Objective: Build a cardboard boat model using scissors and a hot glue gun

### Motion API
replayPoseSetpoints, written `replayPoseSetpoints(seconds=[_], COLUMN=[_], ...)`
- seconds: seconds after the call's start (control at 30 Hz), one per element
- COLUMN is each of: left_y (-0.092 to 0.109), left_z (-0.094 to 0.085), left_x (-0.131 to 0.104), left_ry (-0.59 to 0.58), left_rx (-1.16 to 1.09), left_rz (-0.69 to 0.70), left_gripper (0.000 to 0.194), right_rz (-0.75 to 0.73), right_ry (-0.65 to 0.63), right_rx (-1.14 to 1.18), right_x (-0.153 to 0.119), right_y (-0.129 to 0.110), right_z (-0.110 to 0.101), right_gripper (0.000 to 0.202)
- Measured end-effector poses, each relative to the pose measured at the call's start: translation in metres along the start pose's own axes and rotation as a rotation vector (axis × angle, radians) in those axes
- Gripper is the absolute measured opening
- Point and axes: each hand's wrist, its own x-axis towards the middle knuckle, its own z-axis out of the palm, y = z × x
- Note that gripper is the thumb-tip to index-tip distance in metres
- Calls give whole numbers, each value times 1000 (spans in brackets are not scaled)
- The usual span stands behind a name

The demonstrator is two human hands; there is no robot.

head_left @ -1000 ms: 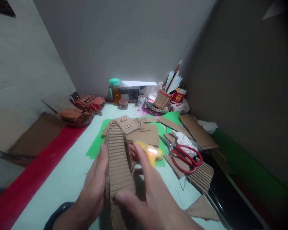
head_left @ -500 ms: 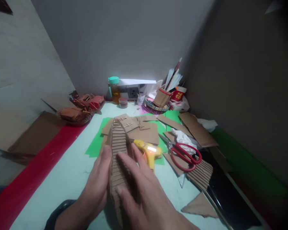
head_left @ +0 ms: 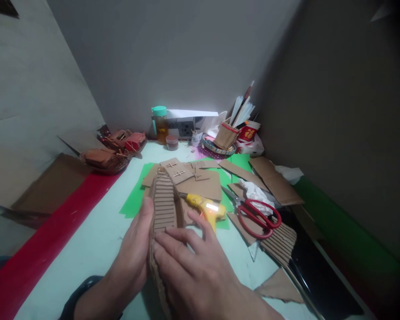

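A long, boat-shaped cardboard piece (head_left: pixel 164 202) with a ribbed corrugated floor and raised side walls points away from me. My left hand (head_left: pixel 133 249) is wrapped along its left wall, thumb upright against the outside. Inside it, the fingers of my right hand (head_left: pixel 196 262) press on the ribbed floor near the middle, covering the near half. Just beyond my right hand lies a yellow hot glue gun (head_left: pixel 207 208), its nozzle close behind the right wall of the cardboard piece.
Red-handled scissors (head_left: pixel 258 218) lie on cardboard scraps at right, beside crumpled white tissue (head_left: pixel 257 192) and a black glossy panel (head_left: pixel 323 266). Flat cardboard sheets (head_left: pixel 206 184) cover green paper ahead. A bottle (head_left: pixel 160 124), a stick holder (head_left: pixel 226 135) and reddish models (head_left: pixel 103 159) stand farther back.
My right hand has slid nearer along the ribbed floor, and its fingers have come closer together. My left hand keeps its hold on the cardboard piece.
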Motion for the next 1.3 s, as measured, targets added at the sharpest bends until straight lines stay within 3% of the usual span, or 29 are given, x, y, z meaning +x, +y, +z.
replayPoseSetpoints(seconds=[0.1, 0.3, 0.4, 0.53, 0.6, 0.7, 0.8, 0.9, 1.0, 1.2, 1.3], left_y=[-1, -1, 5, 10, 11, 10, 13, 15, 11, -8, -12], left_z=[4, 7, 9, 9, 6, 0, 0, 5, 5, -5, -4], left_x=[0, 0, 1, 1, -1, -4, -7, -8, -7, -13, -21], left_ry=[0, -3, -123, -310, -295, -262, -189, -64, -44, -286, -311], left_rx=[-7, -93, -267, -405, -383, -373, -374, -368, -406, -369, -293], left_rz=[-21, -99, -264, -442, -442, -426, -424, -338, -202, 22, 37], left_gripper=[54, 53, 49, 49, 43, 39, 33, 29, 35, 67, 77], right_rz=[50, -45, -22, 177, 349, 638, 760, 699, 576, 408, 377], right_ry=[-92, -130, -114, 122, 222, 244, 231, 243, 194, 46, 6], right_rx=[7, -25, 25, 90, 114, 178, 248, 231, 220, 150, 115], right_x=[0, 0, 1, 2, 2, 3, 5, 5, 3, 6, 8], right_y=[-3, 2, 3, 5, 8, 12, 16, 14, 10, 3, -1], right_z=[1, -4, -15, -29, -32, -34, -33, -30, -28, -21, -18], right_gripper=[24, 26, 25, 37, 37, 26, 12, 6, 10, 28, 41])
